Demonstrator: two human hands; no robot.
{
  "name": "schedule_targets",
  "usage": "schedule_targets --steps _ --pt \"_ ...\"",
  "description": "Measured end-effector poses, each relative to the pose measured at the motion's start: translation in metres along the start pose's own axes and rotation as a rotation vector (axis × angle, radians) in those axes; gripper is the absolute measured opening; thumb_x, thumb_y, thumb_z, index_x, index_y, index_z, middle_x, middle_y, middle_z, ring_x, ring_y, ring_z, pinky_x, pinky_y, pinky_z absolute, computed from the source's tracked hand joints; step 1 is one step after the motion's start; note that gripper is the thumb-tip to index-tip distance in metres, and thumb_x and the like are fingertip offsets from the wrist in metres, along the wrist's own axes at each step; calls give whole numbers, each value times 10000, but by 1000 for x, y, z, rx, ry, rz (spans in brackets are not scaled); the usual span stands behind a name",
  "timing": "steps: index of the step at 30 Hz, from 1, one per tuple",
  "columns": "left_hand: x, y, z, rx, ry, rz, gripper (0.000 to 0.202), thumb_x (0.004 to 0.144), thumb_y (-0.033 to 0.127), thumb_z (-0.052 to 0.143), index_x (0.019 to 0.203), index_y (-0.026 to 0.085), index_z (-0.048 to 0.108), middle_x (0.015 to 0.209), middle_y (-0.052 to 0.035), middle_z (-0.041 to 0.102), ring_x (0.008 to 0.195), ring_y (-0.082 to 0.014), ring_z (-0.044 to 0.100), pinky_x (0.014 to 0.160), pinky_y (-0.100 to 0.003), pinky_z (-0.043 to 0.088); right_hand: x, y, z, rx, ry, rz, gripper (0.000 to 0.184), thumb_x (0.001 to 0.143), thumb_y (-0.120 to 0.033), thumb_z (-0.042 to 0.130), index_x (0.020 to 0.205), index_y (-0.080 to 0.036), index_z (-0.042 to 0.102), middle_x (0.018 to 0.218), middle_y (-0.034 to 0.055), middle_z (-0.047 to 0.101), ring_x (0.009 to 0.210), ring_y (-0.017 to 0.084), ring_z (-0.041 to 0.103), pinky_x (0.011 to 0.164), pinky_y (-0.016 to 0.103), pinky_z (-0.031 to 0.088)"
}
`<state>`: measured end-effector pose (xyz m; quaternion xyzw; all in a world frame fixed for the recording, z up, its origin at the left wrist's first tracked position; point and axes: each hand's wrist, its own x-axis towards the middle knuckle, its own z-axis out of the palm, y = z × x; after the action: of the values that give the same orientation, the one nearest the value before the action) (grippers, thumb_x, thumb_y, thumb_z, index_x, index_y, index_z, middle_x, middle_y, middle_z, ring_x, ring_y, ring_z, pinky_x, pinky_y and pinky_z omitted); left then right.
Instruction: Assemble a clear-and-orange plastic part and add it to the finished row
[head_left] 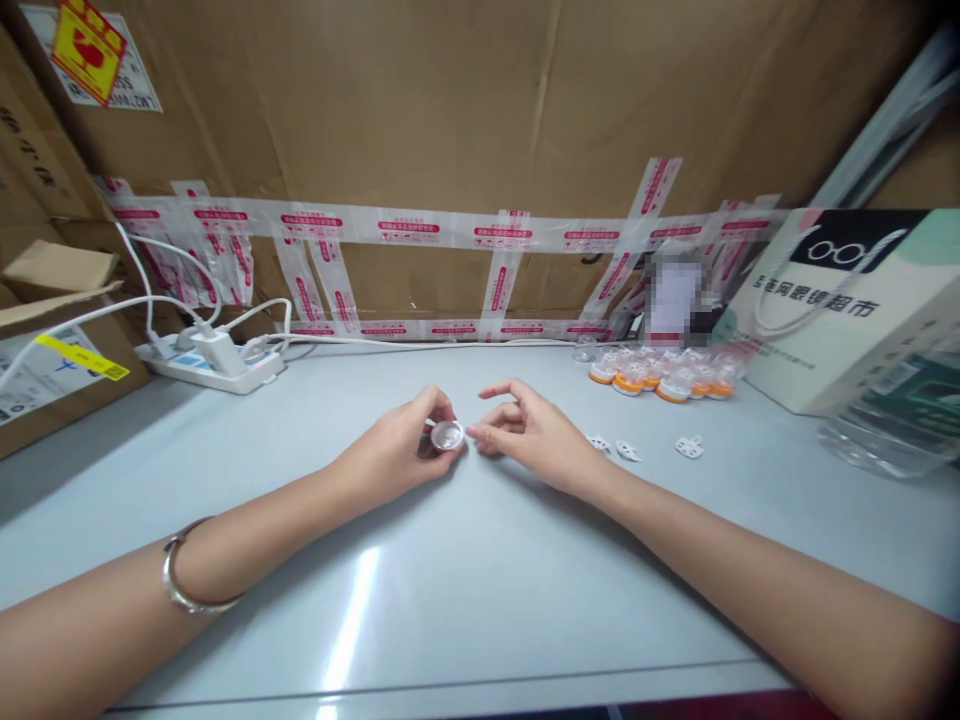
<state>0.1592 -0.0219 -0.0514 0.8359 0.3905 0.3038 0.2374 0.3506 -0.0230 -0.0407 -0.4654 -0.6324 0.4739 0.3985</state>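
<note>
My left hand (405,440) pinches a small round clear cup (448,435) between thumb and fingers, just above the table, its round face turned up toward me. What the cup is for I cannot tell. Just to its right is my right hand (525,435), with the thumb tip close to the cup's rim. The right index finger reaches out and the other fingers curl loosely; nothing shows between them. Beyond my right wrist lie several flat white pieces with holes, one of them a small white plate (688,446) set apart.
Several small clear-topped containers with orange bases (660,378) stand grouped at the back right. A paper bag (832,320) and a clear plastic bottle (900,410) stand at the right. On the left are a power strip (225,375) with cables and a cardboard box (67,370). Taped cardboard (450,120) walls the back.
</note>
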Motion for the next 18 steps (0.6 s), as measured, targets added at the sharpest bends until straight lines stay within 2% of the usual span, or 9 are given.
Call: schedule_targets --steps 2,4,6,8,11,12,14,16,18 --pt "1 -3 -4 -26 -10 -45 229 762 245 566 944 213 430 914 -28 606 773 -164 621 696 -307 495 0 -16 -19 -242 96 -149 269 702 -366 677 887 -187 600 727 21 665 656 137 602 647 294 479" --pt "2 -6 -8 -55 -3 -72 259 750 250 578 953 211 421 937 -35 594 783 -165 625 722 -319 494 -5 -35 -51 -413 207 -175 217 732 -391 633 758 -176 627 725 34 658 683 138 601 660 287 458" --pt "3 -8 -9 -97 -3 -95 287 741 252 582 972 210 416 969 -46 581 814 -172 625 743 -331 495 -15 -49 -94 -534 299 -29 248 758 -413 587 758 -169 632 763 60 672 684 130 607 646 288 431" --pt "3 -10 -9 -135 -9 -94 304 732 239 579 985 209 413 987 -54 577 847 -176 618 776 -346 492 -29 -50 -141 -679 422 158 273 711 -427 619 737 -156 639 723 74 672 608 105 574 604 301 393" --pt "3 -11 -8 -154 -18 -79 338 726 220 572 1019 206 404 998 -64 583 879 -176 606 816 -362 480 -49 -31 -193 -686 374 390 208 677 -342 652 670 -134 644 629 76 639 557 76 543 583 303 375" --pt "2 -10 -8 -154 -23 -81 351 727 221 572 1032 206 398 997 -67 585 884 -177 604 820 -363 479 -53 -24 -203 -672 343 450 163 671 -299 653 666 -136 656 614 73 634 541 69 541 575 300 374" --pt "2 -9 -8 -154 -31 -93 374 728 224 574 1053 206 390 992 -69 590 888 -179 603 818 -363 480 -58 -12 -208 -643 276 540 72 636 -217 669 631 -146 672 567 65 620 512 65 542 556 286 376" --pt "3 -7 -8 -150 -39 -98 384 724 222 575 1061 205 392 986 -69 596 882 -180 605 813 -361 482 -58 -8 -200 -606 211 526 33 626 -170 663 603 -158 684 523 52 602 480 58 535 531 264 373" --pt "2 -6 -8 -142 -43 -91 388 721 221 575 1065 204 396 992 -71 598 882 -182 606 815 -364 482 -56 -9 -187 -551 148 487 77 627 -137 646 566 -153 689 474 44 583 432 50 516 492 244 358"
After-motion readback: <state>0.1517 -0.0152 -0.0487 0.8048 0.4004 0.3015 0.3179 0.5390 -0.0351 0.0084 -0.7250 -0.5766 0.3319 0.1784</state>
